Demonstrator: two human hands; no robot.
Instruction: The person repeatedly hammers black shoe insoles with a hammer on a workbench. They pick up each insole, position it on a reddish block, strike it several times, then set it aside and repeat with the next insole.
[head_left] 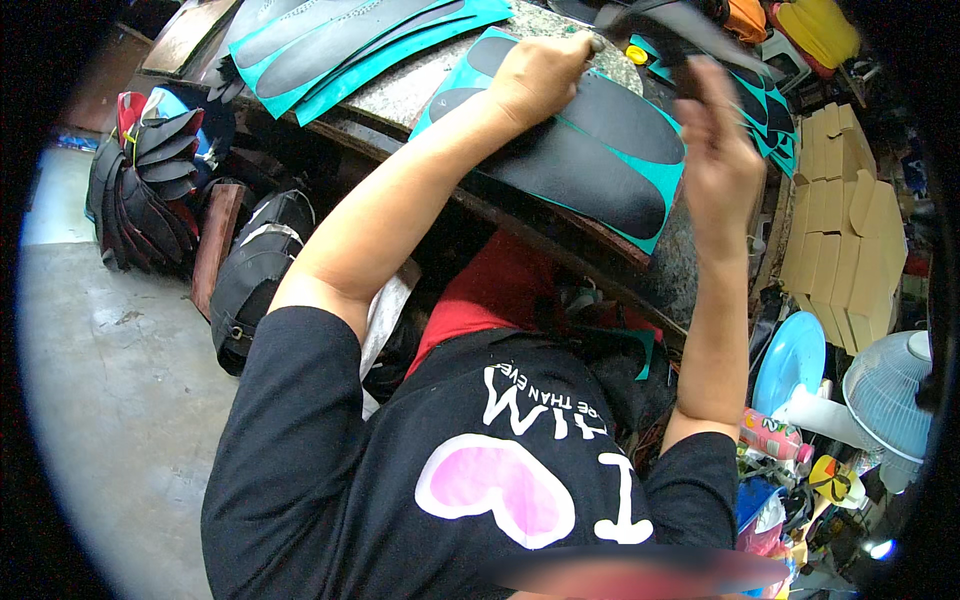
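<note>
A teal sheet with black sole-shaped pieces [585,170] on it lies on the worktable in front of me. My left hand [540,80] is over its far part, fingers closed; a small dark tip shows at them, too little to name. To the right of the sheet my right hand [718,165] is raised and smeared by motion. A dark blurred thing [690,35] is by its fingertips; whether the hand grips it I cannot tell. More teal sheets with black sole shapes [350,45] lie stacked at the far left of the table.
A small yellow round thing [636,55] sits beyond the sheet. More teal and black pieces [780,120] lie far right, near cardboard boxes [840,230]. A fan [890,390] stands at right. Bundled black-and-red sole pieces [150,190] and a black bag [265,270] are at left.
</note>
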